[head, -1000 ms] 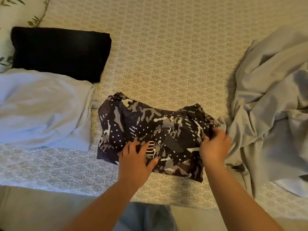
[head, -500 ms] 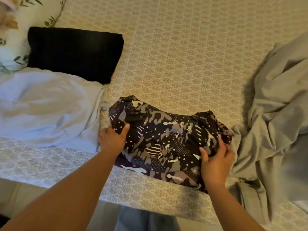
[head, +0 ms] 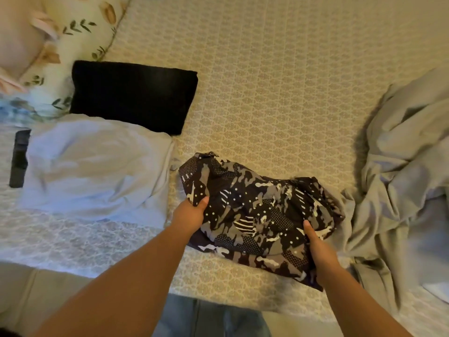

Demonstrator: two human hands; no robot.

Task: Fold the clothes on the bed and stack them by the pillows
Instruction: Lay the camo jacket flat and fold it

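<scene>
The dark folded cloth with grey and white camouflage patches (head: pixel 262 217) lies near the front edge of the bed with the cream patterned cover (head: pixel 279 93). Its long side runs from upper left down to lower right. The left hand (head: pixel 190 214) grips its left end, thumb on top. The right hand (head: pixel 320 251) grips its right end the same way. To the left sit a folded pale blue cloth (head: pixel 97 166) and a folded black cloth (head: pixel 133 96) beside a leafy pillow (head: pixel 80 27). A crumpled grey cloth (head: pixel 401 190) is cut off at the right. Fingers under the cloth are hidden.
</scene>
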